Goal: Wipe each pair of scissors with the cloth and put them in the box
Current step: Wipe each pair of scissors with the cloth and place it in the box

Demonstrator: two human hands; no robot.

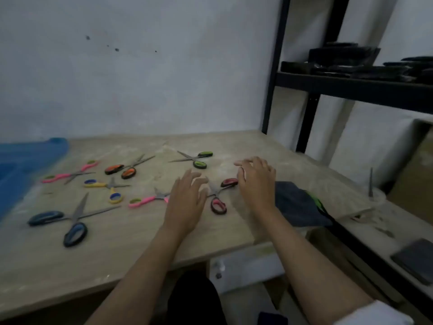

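Both hands (187,202) (256,181) empty, fingers spread, flanking red scissors (219,195), cloth (300,205) at table edge (234,249)

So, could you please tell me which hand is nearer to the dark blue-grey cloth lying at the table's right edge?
The right hand is nearer: the dark blue-grey cloth lies just right of its wrist. The left hand is further left, beyond the red-handled scissors.

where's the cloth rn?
Head view: the dark cloth lies at the table's right edge, just right of the right hand, beyond the red scissors.
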